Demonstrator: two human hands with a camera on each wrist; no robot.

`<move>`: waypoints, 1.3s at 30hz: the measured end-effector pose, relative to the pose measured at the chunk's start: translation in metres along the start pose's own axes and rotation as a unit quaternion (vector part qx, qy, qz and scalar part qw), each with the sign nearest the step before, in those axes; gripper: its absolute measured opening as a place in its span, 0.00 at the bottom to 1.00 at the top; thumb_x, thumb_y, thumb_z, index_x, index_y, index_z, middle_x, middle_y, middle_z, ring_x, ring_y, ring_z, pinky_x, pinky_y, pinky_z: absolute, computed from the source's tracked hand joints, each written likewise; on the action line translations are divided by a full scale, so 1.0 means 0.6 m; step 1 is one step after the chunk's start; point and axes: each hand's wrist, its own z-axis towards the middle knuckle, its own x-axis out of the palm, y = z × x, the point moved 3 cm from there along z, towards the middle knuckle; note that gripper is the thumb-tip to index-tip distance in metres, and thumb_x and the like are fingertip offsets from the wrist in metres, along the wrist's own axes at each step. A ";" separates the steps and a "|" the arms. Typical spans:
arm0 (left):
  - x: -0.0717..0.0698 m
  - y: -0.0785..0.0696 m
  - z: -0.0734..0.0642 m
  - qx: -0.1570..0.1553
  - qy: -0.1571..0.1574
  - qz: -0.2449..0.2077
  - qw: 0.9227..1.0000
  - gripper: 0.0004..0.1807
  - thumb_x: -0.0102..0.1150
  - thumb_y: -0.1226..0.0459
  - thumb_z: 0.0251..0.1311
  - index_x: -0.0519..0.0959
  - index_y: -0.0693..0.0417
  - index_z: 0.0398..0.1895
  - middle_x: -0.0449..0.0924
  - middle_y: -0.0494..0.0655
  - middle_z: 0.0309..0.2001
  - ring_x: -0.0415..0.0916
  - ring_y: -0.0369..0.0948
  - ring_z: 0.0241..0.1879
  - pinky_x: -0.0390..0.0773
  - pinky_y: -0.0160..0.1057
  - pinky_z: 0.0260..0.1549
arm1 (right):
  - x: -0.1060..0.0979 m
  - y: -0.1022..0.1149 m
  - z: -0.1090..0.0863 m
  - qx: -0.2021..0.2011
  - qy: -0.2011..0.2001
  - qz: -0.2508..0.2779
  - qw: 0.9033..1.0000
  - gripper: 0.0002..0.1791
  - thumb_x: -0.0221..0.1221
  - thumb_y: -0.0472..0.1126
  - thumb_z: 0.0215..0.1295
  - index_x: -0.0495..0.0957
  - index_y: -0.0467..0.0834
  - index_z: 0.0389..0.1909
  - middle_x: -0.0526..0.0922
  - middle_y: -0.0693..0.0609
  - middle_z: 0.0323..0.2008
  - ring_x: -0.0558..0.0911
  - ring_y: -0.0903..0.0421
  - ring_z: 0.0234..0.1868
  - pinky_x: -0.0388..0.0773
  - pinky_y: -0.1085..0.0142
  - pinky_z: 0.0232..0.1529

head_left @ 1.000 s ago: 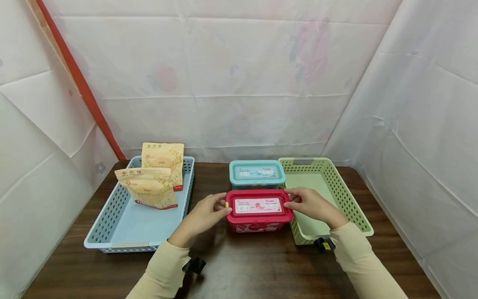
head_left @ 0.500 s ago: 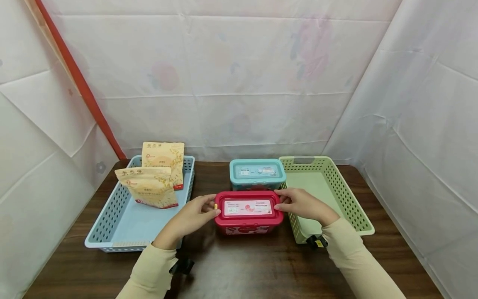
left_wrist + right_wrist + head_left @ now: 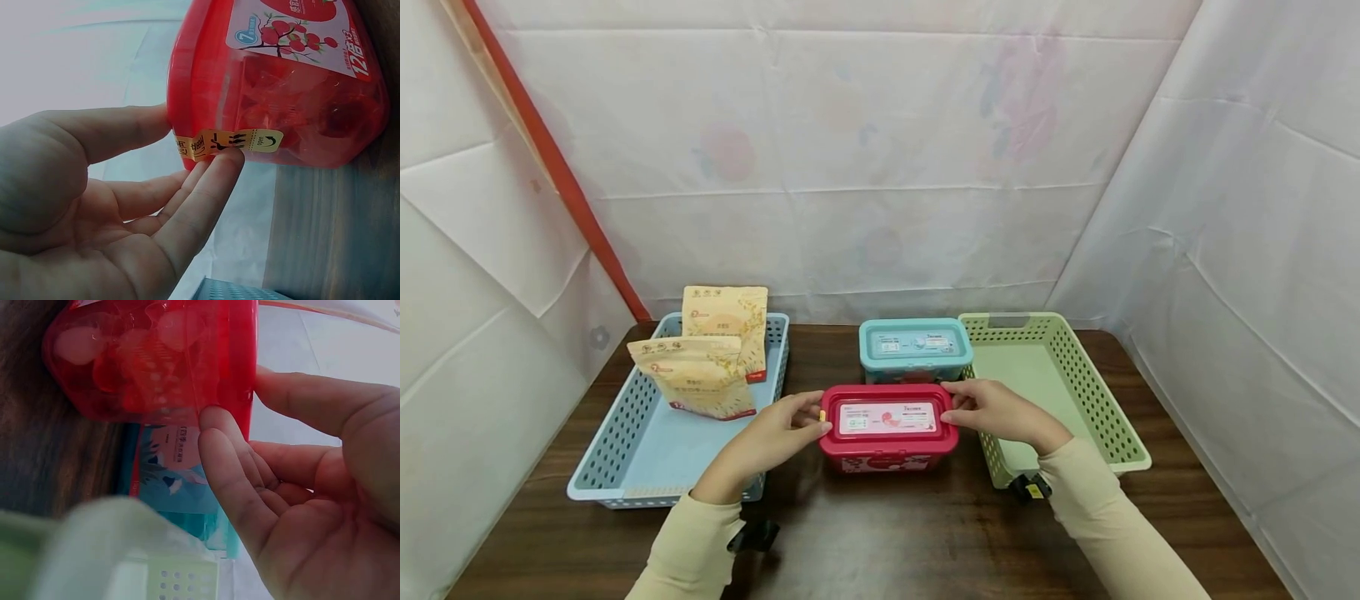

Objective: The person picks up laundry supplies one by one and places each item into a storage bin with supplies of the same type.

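A red lidded plastic box stands at the middle of the table, a pink label on its lid. Its translucent side shows rounded pods inside, and a yellow seal strip crosses the lid seam. My left hand grips the left end, thumb at the lid's rim and fingertips against the end wall. At the opposite end my right hand holds it the same way, fingers spread along the wall. Just behind sits a similar light blue box, partly hidden by the red one in the right wrist view.
A blue basket on the left holds two upright yellow pouches. On the right lies a green basket, close beside both boxes and partly under my right forearm. White cloth walls the back and sides of the dark wooden table.
Both hands have shifted the red box to the left along the table, out from in front of the green basket. The light blue box, baskets and pouches stay put.
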 end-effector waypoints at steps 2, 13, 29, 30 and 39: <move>-0.001 0.000 -0.002 -0.008 -0.002 -0.006 1.000 0.30 0.62 0.62 0.68 0.68 0.69 0.68 0.80 0.54 0.54 0.78 0.47 0.50 0.82 0.46 0.45 | 0.001 0.000 0.000 0.000 0.002 0.006 1.000 0.31 0.62 0.42 0.72 0.67 0.29 0.69 0.82 0.53 0.39 0.79 0.56 0.41 0.80 0.64 0.37; 0.000 0.008 -0.005 -0.049 -0.003 -0.014 0.999 0.33 0.63 0.56 0.68 0.68 0.69 0.68 0.80 0.54 0.53 0.78 0.48 0.51 0.82 0.47 0.46 | 0.006 -0.006 -0.002 0.031 0.023 0.065 0.997 0.32 0.57 0.43 0.75 0.64 0.26 0.69 0.84 0.48 0.43 0.82 0.57 0.43 0.81 0.64 0.43; 0.011 0.008 -0.009 -0.056 -0.005 -0.028 0.998 0.33 0.60 0.57 0.70 0.67 0.71 0.68 0.79 0.56 0.55 0.78 0.50 0.54 0.82 0.47 0.48 | 0.017 -0.017 -0.009 0.070 0.050 0.183 0.979 0.28 0.54 0.43 0.78 0.65 0.27 0.69 0.82 0.41 0.53 0.86 0.49 0.47 0.80 0.49 0.54; 0.012 0.007 -0.009 -0.055 -0.005 -0.028 0.998 0.32 0.60 0.57 0.70 0.67 0.72 0.68 0.79 0.56 0.55 0.78 0.50 0.54 0.82 0.47 0.47 | 0.018 -0.017 -0.009 0.068 0.052 0.191 0.978 0.28 0.53 0.42 0.78 0.64 0.27 0.69 0.82 0.41 0.53 0.86 0.49 0.47 0.79 0.48 0.54; 0.018 0.005 -0.010 -0.037 -0.028 -0.045 0.998 0.29 0.59 0.61 0.70 0.68 0.74 0.66 0.79 0.55 0.50 0.79 0.47 0.47 0.83 0.42 0.41 | 0.024 -0.015 -0.011 0.052 0.070 0.246 0.965 0.26 0.47 0.37 0.80 0.59 0.24 0.70 0.77 0.35 0.58 0.85 0.46 0.49 0.81 0.52 0.53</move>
